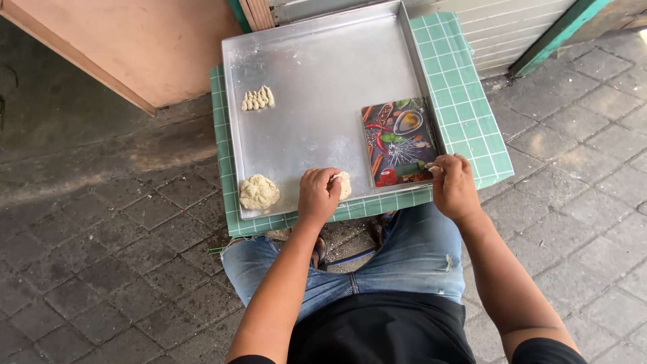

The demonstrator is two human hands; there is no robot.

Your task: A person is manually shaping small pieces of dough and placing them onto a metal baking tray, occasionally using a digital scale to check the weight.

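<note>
My left hand (pixel 319 195) rests on the near edge of a large metal tray (pixel 317 81) and grips a small lump of pale dough (pixel 344 185). My right hand (pixel 453 187) is closed at the tray's near right corner, beside a printed cutting board (pixel 399 140) that lies inside the tray; whether it holds something small I cannot tell. A bigger lump of dough (pixel 259 192) sits in the tray's near left corner. A row of small shaped dough pieces (pixel 258 99) lies further back on the left.
The tray sits on a small table covered with a green checked cloth (pixel 465 101). My knees in blue jeans (pixel 411 263) are under the table's near edge. Grey paving stones (pixel 579 155) surround it. A pink panel (pixel 135 40) stands at the back left.
</note>
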